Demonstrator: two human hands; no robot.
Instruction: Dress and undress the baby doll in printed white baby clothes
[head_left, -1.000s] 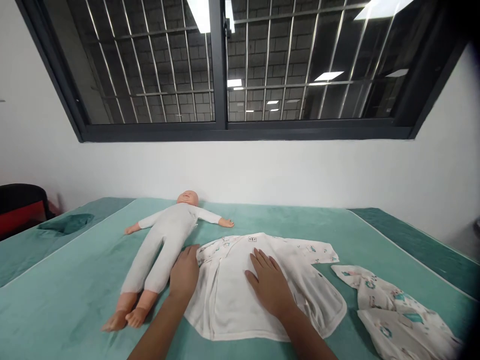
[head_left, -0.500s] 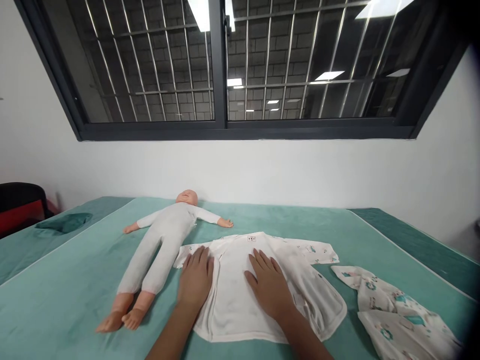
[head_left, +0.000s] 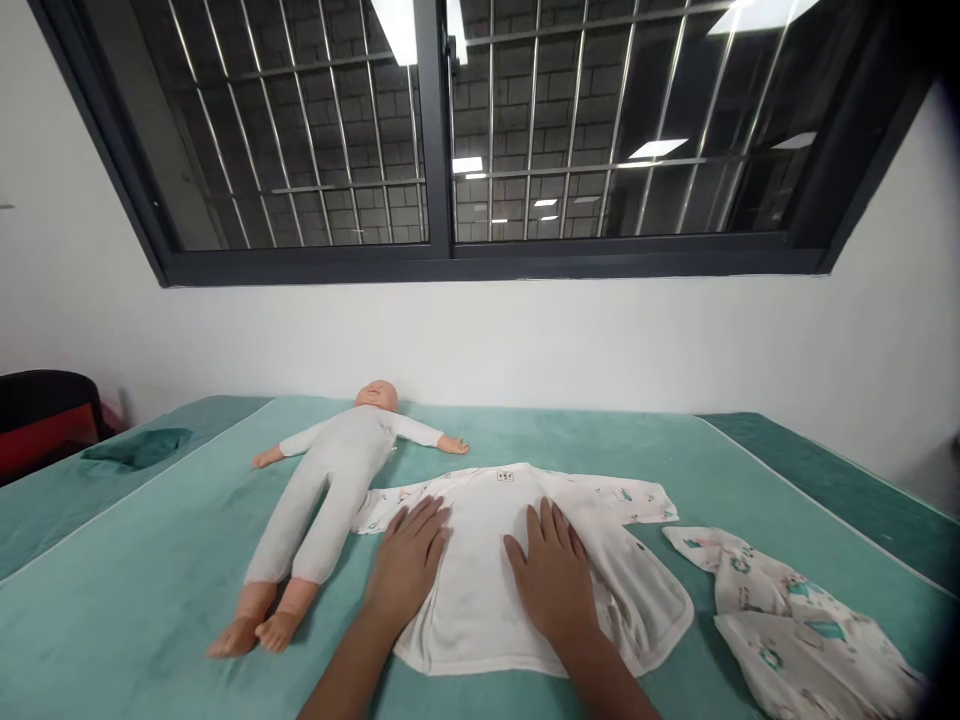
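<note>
A white baby shirt (head_left: 480, 590) with small printed figures on its sleeves lies spread on the green cover, its neck label toward the wall. My left hand (head_left: 409, 560) rests flat on the shirt's left side, just below the sleeve. On the right half of the front lies my right hand (head_left: 551, 570), palm down with the fingers stretched out. Neither hand grips the cloth. Beyond my left hand a baby doll (head_left: 337, 460) in a white body suit lies on its back, arms spread and head near the wall.
Printed baby trousers or a similar folded garment (head_left: 802, 620) lie at the right. The green cover (head_left: 135, 560) spreads over the surface up to the white wall (head_left: 525, 345). A red and black object (head_left: 49, 420) stands at the far left, near a dark green cloth (head_left: 139, 448).
Both hands have shifted slightly to the right across the shirt, staying flat. The shirt's left front edge now lies smoother. The doll and the printed garment stay in place.
</note>
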